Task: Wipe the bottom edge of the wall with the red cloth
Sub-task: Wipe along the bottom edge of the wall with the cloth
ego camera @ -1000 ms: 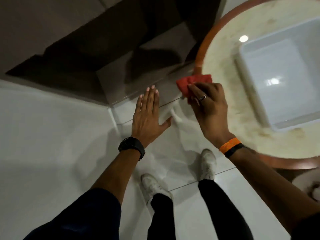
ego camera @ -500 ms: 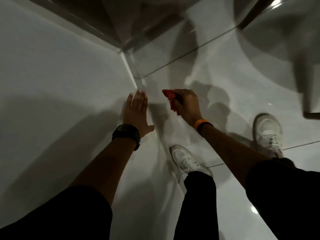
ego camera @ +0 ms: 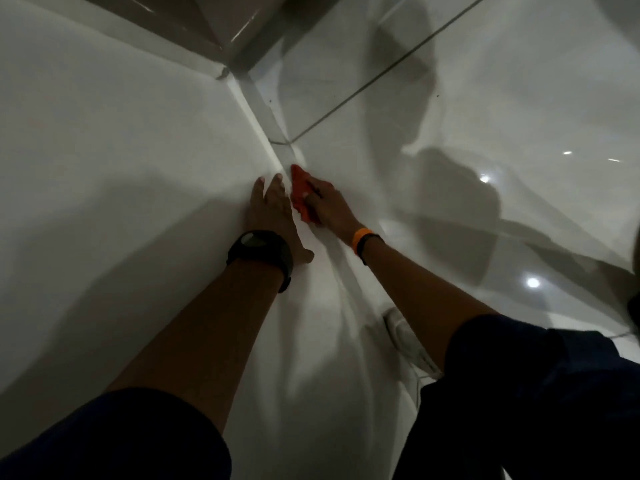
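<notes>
Person bent low over the seam where the white wall (ego camera: 114, 140) meets the glossy floor (ego camera: 450, 109).

Right hand (ego camera: 327, 206): closed around the red cloth (ego camera: 298, 192), fingers curled over a bunched wad of it. The cloth sits right in the seam, at the bottom edge of the wall, just beside the left hand. A pointed end of the cloth sticks out ahead of the knuckles toward the far corner of the floor, where a dark panel (ego camera: 221, 26) begins. Whether the cloth is pressed against the wall or only the floor, I cannot tell from here.

Left hand (ego camera: 272, 211): flat and spread against the wall just above its bottom edge, holding nothing, looks like a brace. Black watch (ego camera: 259, 251) on that wrist; orange band (ego camera: 362, 239) and a dark one on the right.

Cloth, by my reckoning: light, soft, limp. It will fold and slide inside the fist. Best taken as it is now, bunched in the palm with fingertips behind it so pressure goes into the seam. A loose tail will drag and skip on tile this shiny. No breakage risk. Floor looks slick, so the push should stay along the edge.

One white shoe (ego camera: 407, 337) stands near the wall behind the arms.
</notes>
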Demonstrator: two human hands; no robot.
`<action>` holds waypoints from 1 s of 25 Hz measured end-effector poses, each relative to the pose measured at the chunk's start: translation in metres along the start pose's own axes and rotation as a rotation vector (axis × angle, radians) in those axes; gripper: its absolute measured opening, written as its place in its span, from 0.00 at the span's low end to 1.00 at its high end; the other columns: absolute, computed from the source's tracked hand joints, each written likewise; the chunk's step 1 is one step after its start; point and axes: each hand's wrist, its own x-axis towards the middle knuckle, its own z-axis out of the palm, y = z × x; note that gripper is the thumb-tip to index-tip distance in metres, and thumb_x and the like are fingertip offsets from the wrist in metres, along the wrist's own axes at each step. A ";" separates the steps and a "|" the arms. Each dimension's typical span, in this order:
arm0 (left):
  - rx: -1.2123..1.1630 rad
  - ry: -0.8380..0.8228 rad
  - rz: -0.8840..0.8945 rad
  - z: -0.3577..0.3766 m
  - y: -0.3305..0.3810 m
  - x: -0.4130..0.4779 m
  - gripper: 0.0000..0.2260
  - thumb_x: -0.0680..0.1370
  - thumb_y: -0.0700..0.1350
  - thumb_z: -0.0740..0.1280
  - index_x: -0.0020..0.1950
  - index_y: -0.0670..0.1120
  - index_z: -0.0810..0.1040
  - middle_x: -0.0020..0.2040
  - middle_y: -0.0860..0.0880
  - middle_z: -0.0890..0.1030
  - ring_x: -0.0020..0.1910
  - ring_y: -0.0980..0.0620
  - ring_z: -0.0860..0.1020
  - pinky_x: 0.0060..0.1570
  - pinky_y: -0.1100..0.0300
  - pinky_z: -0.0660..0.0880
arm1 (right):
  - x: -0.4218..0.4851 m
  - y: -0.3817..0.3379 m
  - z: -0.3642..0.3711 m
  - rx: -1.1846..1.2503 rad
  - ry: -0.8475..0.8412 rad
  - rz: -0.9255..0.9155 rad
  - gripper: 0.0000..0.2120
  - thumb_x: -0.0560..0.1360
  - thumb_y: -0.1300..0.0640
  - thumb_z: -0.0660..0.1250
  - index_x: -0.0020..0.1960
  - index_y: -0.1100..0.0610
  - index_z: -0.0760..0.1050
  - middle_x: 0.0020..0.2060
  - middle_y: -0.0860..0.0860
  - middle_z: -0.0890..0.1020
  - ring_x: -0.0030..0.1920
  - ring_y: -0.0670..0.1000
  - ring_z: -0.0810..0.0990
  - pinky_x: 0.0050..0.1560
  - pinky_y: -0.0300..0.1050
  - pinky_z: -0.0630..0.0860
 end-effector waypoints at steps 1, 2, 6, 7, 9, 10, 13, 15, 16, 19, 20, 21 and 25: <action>0.005 -0.003 0.003 0.000 -0.001 0.003 0.50 0.77 0.75 0.51 0.83 0.40 0.41 0.83 0.39 0.42 0.82 0.40 0.36 0.78 0.41 0.35 | -0.004 0.009 0.008 -0.070 0.016 -0.017 0.26 0.88 0.57 0.60 0.85 0.51 0.60 0.75 0.60 0.76 0.67 0.59 0.81 0.73 0.57 0.76; 0.002 -0.003 -0.004 0.000 -0.003 0.005 0.50 0.77 0.75 0.51 0.83 0.40 0.41 0.83 0.39 0.42 0.82 0.40 0.36 0.78 0.41 0.35 | -0.014 0.020 0.016 -0.132 0.051 -0.034 0.29 0.87 0.55 0.62 0.85 0.48 0.58 0.79 0.56 0.72 0.73 0.58 0.76 0.77 0.58 0.72; -0.026 -0.009 0.014 0.003 -0.006 0.005 0.49 0.77 0.75 0.52 0.83 0.42 0.41 0.83 0.40 0.42 0.82 0.40 0.36 0.78 0.41 0.34 | -0.012 0.028 0.033 -0.152 0.164 -0.169 0.30 0.84 0.50 0.66 0.84 0.50 0.61 0.79 0.56 0.71 0.78 0.58 0.70 0.78 0.63 0.70; -0.038 -0.006 0.017 0.003 -0.005 0.005 0.49 0.76 0.75 0.52 0.83 0.43 0.40 0.83 0.40 0.42 0.82 0.41 0.36 0.78 0.42 0.34 | -0.001 0.020 0.033 -0.169 0.152 -0.188 0.30 0.85 0.49 0.64 0.84 0.51 0.61 0.80 0.56 0.70 0.78 0.59 0.69 0.78 0.64 0.70; -0.052 -0.004 0.021 0.003 -0.005 0.007 0.50 0.76 0.75 0.53 0.83 0.43 0.41 0.83 0.41 0.43 0.82 0.41 0.37 0.78 0.42 0.33 | 0.023 0.010 0.024 -0.167 0.091 -0.207 0.29 0.87 0.49 0.61 0.85 0.50 0.58 0.82 0.55 0.67 0.80 0.58 0.66 0.79 0.66 0.67; -0.052 -0.008 0.019 0.002 -0.006 0.007 0.50 0.76 0.76 0.53 0.83 0.42 0.41 0.83 0.40 0.43 0.82 0.41 0.37 0.78 0.42 0.33 | 0.024 0.013 0.022 -0.146 0.080 -0.186 0.28 0.88 0.49 0.60 0.85 0.48 0.57 0.83 0.53 0.66 0.81 0.57 0.65 0.80 0.65 0.66; -0.036 0.000 0.006 0.001 -0.009 0.004 0.51 0.76 0.76 0.52 0.82 0.39 0.41 0.83 0.38 0.42 0.82 0.40 0.36 0.78 0.41 0.34 | -0.027 0.047 0.034 -0.072 0.241 -0.046 0.26 0.87 0.46 0.61 0.83 0.46 0.63 0.80 0.50 0.71 0.78 0.53 0.71 0.79 0.60 0.70; -0.026 0.003 0.007 0.002 -0.011 -0.001 0.52 0.75 0.76 0.51 0.82 0.38 0.40 0.83 0.38 0.40 0.82 0.39 0.35 0.78 0.40 0.34 | -0.053 0.055 0.046 -0.009 0.319 -0.042 0.24 0.85 0.44 0.60 0.81 0.43 0.67 0.76 0.49 0.75 0.74 0.51 0.74 0.77 0.58 0.73; -0.022 0.011 0.006 0.003 -0.010 -0.002 0.52 0.75 0.76 0.51 0.82 0.38 0.40 0.83 0.38 0.40 0.82 0.39 0.35 0.78 0.40 0.34 | -0.046 0.051 0.045 -0.004 0.313 -0.084 0.24 0.85 0.43 0.59 0.81 0.42 0.67 0.76 0.49 0.75 0.74 0.51 0.74 0.77 0.59 0.73; -0.021 0.036 0.029 0.007 -0.004 -0.002 0.52 0.76 0.76 0.52 0.82 0.39 0.41 0.83 0.38 0.41 0.82 0.40 0.36 0.78 0.41 0.34 | -0.007 0.033 0.027 -0.065 0.159 -0.127 0.25 0.87 0.45 0.54 0.84 0.44 0.62 0.82 0.49 0.68 0.81 0.53 0.67 0.82 0.63 0.65; -0.012 0.034 0.031 0.007 -0.001 -0.003 0.52 0.76 0.76 0.52 0.82 0.39 0.41 0.83 0.38 0.41 0.82 0.40 0.36 0.78 0.41 0.34 | -0.007 0.039 0.023 -0.063 0.130 -0.123 0.24 0.89 0.47 0.53 0.84 0.44 0.60 0.83 0.49 0.67 0.82 0.52 0.65 0.82 0.63 0.63; -0.003 0.035 0.032 0.008 0.004 -0.004 0.52 0.76 0.76 0.51 0.82 0.38 0.41 0.83 0.38 0.41 0.82 0.40 0.35 0.78 0.41 0.34 | -0.020 0.050 0.022 -0.056 0.145 -0.098 0.23 0.89 0.48 0.53 0.84 0.44 0.60 0.83 0.48 0.67 0.82 0.52 0.65 0.83 0.63 0.64; 0.014 0.065 0.077 0.009 0.023 -0.015 0.53 0.75 0.77 0.50 0.82 0.37 0.42 0.83 0.37 0.42 0.82 0.39 0.37 0.78 0.40 0.35 | -0.108 0.097 0.047 -0.062 0.342 0.128 0.22 0.89 0.47 0.53 0.83 0.43 0.62 0.81 0.48 0.70 0.80 0.51 0.68 0.82 0.61 0.66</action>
